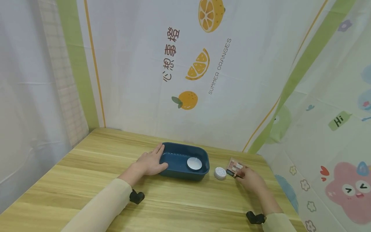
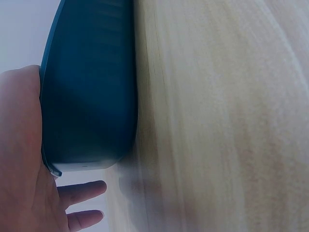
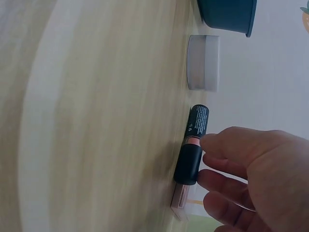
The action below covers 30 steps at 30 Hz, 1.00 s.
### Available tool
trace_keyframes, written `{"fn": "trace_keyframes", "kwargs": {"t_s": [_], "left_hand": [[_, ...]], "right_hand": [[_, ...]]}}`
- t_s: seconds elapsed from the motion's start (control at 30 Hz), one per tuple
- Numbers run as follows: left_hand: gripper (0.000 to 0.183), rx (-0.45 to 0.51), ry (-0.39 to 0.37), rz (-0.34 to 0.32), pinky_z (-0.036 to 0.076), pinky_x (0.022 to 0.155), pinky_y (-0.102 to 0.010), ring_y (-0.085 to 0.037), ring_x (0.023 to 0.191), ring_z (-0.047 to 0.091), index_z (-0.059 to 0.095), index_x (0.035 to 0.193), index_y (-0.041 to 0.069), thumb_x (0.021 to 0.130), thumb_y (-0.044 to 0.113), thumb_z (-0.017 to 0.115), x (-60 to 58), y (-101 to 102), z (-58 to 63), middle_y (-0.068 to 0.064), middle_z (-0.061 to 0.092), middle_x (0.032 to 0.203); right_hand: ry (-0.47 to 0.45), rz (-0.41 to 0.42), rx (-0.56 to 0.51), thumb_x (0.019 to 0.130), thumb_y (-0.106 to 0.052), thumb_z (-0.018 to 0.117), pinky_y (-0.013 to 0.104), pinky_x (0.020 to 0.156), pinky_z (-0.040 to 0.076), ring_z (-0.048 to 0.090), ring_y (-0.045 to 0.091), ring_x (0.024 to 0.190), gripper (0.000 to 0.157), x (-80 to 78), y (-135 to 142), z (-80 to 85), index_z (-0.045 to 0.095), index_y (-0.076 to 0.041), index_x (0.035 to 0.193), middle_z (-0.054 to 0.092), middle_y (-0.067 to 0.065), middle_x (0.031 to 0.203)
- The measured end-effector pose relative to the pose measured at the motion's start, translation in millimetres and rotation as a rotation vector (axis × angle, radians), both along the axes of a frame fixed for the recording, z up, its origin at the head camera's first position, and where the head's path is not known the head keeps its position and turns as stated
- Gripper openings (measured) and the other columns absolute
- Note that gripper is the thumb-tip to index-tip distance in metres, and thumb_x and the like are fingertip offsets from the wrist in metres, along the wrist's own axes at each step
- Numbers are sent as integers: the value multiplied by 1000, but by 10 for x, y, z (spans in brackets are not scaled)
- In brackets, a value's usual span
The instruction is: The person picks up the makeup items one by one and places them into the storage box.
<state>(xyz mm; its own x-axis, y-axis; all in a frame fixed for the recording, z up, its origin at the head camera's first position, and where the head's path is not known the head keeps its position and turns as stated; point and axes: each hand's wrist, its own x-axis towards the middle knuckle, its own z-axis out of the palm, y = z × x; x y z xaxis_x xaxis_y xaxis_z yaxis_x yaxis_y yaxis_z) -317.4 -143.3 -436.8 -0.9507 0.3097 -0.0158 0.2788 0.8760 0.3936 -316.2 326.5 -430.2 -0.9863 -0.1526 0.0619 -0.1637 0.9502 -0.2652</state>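
Observation:
My left hand (image 1: 150, 162) rests at the left end of a dark blue basin (image 1: 182, 176), its fingers laid on the rim and its thumb along the front corner. A white-topped round item (image 1: 194, 163) lies inside the basin. At the right, my right hand (image 1: 250, 180) holds a black lipstick tube (image 3: 189, 164) with a pink band, thumb at the band and fingertips at the black end. Just behind the tube lies a flat palette (image 1: 233, 165) with squares in pinks and browns. A round powder jar (image 3: 203, 63) with a whitish lid stands left of the tube.
Everything stands on a light wood-grain table (image 1: 179, 206). A white curtain (image 1: 139, 96) printed with oranges hangs close behind the back edge, and a patterned curtain (image 1: 321, 154) borders the right side.

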Motion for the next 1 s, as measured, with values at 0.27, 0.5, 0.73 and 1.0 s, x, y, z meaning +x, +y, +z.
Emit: {"fn": "trace_keyframes", "kwargs": {"t_s": [0.27,0.5,0.73,1.0], "left_hand": [[94,28,18,0,25,131,-72,-54,159,39,10,177,3,106,50,53,-43,-23,-60,-16,7,186],[92,9,10,-6,24,132,-70,-53,161,38,7,177,5,107,49,49,-35,-15,-53,-15,5,187],[92,16,15,-10,25,130,-72,-55,158,40,9,177,3,106,47,50,-9,-5,-20,-17,7,186],[94,18,19,1,25,130,-72,-54,159,39,9,177,3,107,49,52,-14,-10,-41,-17,8,186]], "right_hand": [[-27,-17,7,100,-20,78,59,96,60,76,35,110,22,4,-5,-2,78,-4,115,80,12,113],[-27,-27,8,97,-19,81,57,90,59,71,27,96,14,35,-10,-24,75,-9,104,75,7,101],[-35,-17,10,94,-20,83,53,84,57,65,23,88,16,57,-11,-30,73,-9,101,73,4,95],[-29,-1,31,93,-19,83,45,76,53,60,21,82,18,48,5,-33,69,-10,96,67,1,87]]}}
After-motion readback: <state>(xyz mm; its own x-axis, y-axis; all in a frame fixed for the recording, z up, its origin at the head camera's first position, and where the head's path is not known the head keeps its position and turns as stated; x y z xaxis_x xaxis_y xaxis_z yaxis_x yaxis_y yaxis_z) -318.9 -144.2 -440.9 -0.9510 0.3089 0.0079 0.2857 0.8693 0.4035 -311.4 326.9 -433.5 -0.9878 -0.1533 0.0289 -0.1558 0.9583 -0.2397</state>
